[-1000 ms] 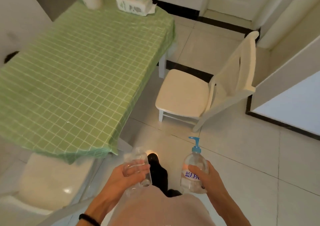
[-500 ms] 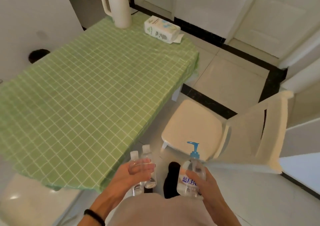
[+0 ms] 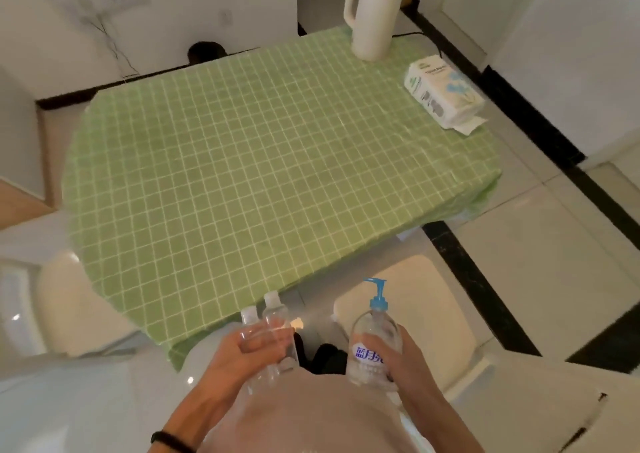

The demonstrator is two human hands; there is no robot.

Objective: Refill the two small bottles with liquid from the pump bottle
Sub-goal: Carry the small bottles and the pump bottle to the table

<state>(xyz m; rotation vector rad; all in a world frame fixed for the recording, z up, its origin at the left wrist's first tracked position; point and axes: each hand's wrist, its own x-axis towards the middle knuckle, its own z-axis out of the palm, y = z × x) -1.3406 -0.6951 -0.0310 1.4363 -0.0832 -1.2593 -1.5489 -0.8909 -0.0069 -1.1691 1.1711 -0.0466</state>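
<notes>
- Pump bottle (image 3: pixel 374 326): it had a round body of clear plastic, a blue pump head and a label with blue letters. It was upright in the air before the person's body, near the front edge of the desk (image 3: pixel 259 158).
- The right hand (image 3: pixel 398 354) held it, the fingers curled round the lower body.
- The two small bottles (image 3: pixel 275 315) were slim clear cylinders with pale caps, side by side, over the near corner of the desk.
- The left hand (image 3: pixel 239 352) gripped both together, fingers wrapped across their middles.
- The desk wore a green cloth with a white grid. At its far side stood a smooth white jug (image 3: pixel 372 16), and a soft white tissue pack (image 3: pixel 443 95) lay there.
</notes>
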